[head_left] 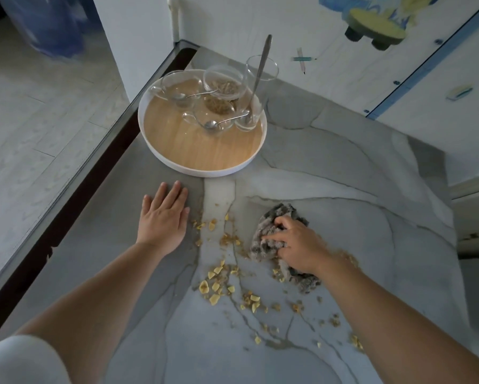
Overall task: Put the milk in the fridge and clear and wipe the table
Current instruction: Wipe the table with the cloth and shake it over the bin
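Observation:
A grey marbled table carries scattered yellow cereal crumbs between my two hands and nearer to me. My right hand grips a crumpled grey cloth that lies on the tabletop right of the crumbs. Flat on the table, with straight fingers, rests my left hand, just left of the crumbs. A round white tray with a wooden base stands at the far left of the table. No milk is in view.
The tray holds glass cups, a small glass bowl with cereal remains, a tall glass with a long spoon and other spoons. The table's dark left edge borders pale floor. A white wall with stickers runs behind and to the right.

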Action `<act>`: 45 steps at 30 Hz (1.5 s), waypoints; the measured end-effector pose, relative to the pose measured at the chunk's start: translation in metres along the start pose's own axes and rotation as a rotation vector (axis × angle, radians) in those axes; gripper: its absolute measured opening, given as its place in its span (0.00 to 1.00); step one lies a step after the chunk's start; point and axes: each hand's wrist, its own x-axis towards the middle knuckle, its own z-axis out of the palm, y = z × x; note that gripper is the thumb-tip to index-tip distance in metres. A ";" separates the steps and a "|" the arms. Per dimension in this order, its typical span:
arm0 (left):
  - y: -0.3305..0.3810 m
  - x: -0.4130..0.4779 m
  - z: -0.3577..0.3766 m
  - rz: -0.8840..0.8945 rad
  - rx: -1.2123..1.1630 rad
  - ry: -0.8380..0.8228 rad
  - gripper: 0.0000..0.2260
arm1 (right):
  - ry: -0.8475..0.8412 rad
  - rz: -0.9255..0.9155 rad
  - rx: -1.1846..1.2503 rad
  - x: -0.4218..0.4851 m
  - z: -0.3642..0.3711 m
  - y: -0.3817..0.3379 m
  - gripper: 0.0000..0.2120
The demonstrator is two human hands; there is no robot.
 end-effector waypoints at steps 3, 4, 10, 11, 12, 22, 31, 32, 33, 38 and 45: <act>-0.003 -0.011 -0.004 0.018 0.001 -0.027 0.23 | -0.071 0.070 0.004 -0.015 0.002 0.006 0.21; -0.005 -0.015 -0.005 0.036 0.003 -0.030 0.23 | -0.088 0.093 -0.013 -0.018 -0.001 0.007 0.21; -0.035 -0.042 -0.009 -0.017 -0.024 0.071 0.24 | 0.114 -0.056 -0.091 -0.001 -0.029 -0.052 0.21; -0.042 -0.045 -0.008 -0.046 -0.017 0.079 0.23 | 0.121 -0.115 -0.108 0.008 -0.029 -0.070 0.22; -0.046 -0.048 -0.007 -0.061 0.001 0.077 0.23 | 0.125 -0.163 -0.122 0.016 -0.028 -0.087 0.22; -0.060 -0.053 -0.001 -0.122 -0.076 0.178 0.24 | 0.033 -0.258 -0.402 0.093 -0.015 -0.190 0.25; -0.060 -0.051 0.001 -0.089 0.000 0.143 0.29 | -0.022 -0.107 -0.404 0.052 -0.003 -0.137 0.23; -0.060 -0.051 0.001 -0.088 0.003 0.133 0.29 | -0.035 -0.075 -0.392 0.043 0.000 -0.125 0.23; -0.059 -0.051 0.000 -0.088 -0.001 0.126 0.28 | -0.046 -0.041 -0.377 0.034 0.003 -0.114 0.23; -0.057 -0.053 -0.003 -0.083 -0.016 0.122 0.24 | -0.083 0.100 -0.389 -0.011 0.011 -0.068 0.22; -0.056 -0.058 -0.004 -0.069 -0.045 0.093 0.24 | 0.049 0.115 -0.363 -0.026 -0.004 -0.074 0.22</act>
